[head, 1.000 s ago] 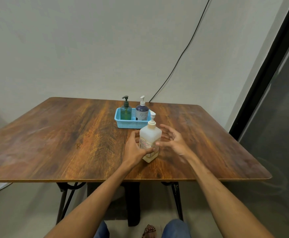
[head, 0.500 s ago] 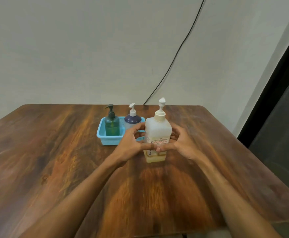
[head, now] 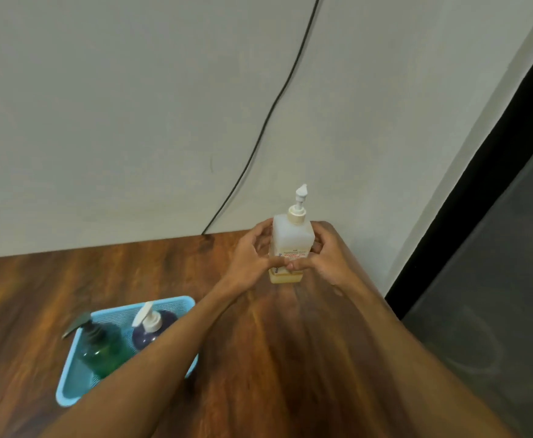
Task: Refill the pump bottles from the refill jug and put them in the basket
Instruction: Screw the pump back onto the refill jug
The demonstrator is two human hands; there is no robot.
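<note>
**Two hands on the white bottle, close to the bench corner**

The left hand (head: 252, 260) and the right hand (head: 325, 260) both grip the white pump bottle (head: 292, 238). The fingers curl round its sides and the thumbs meet across the front, just below the label. The bottle stands upright near the far right corner of the bench (head: 69, 279). Whether its base rests on the wood or hangs just above it cannot be told. Only a shallow band of yellowish liquid shows at the bottom, so it looks nearly empty.

The blue basket (head: 176, 300) sits well apart, nearer the person and to the left, partly behind the left forearm. A green bottle (head: 103, 349) and a dark blue bottle (head: 145, 338) stand inside it. No separate jug is in view.

The step in hand seems to be moving or setting down this bottle before any pouring or opening. To do it well, the person should:

- Keep the bottle vertical and the grip low on the body, where it is now, so the tall pump head does not swing the load.
- Keep fingers off the pump head, since a press could squirt what is left.
- Set the base down flat and inboard of the bench edges, because this corner leaves little margin for a knock.
- Leave one hand steadying the body if the collar is to be unscrewed, while the other turns the collar.
</note>
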